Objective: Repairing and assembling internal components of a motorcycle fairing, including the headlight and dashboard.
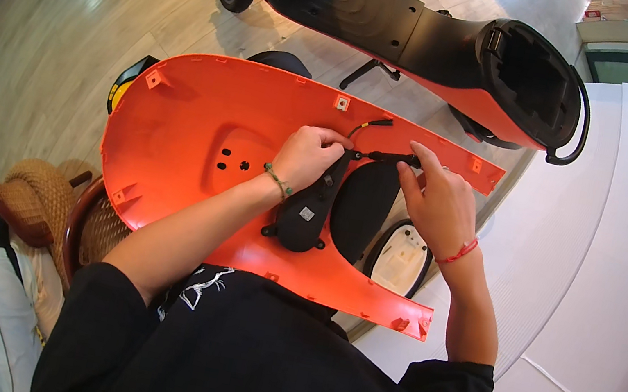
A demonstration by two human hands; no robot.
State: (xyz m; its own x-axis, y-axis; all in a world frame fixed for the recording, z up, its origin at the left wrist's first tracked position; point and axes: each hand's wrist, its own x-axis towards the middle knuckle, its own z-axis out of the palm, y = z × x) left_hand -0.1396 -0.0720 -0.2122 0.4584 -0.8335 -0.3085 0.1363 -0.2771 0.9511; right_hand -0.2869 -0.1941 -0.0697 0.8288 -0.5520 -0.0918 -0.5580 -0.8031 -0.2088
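And there my left hand point(311, 156) closed on the top of the unit point(301, 215), my right hand point(440, 200) pinched the cable point(379, 156), the unit already lying by the panel's point(188, 104) cut-out edge, fastening unclear, the yellow-banded lead point(378, 123) seemingly not yet joined!

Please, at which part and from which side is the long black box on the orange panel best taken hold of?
Probably by the wide, rounded near end of the black box, from above, thumb and fingers on its opposite long sides. It lies lengthwise on the orange panel; a black cable runs beside its far end, where the left hand is.
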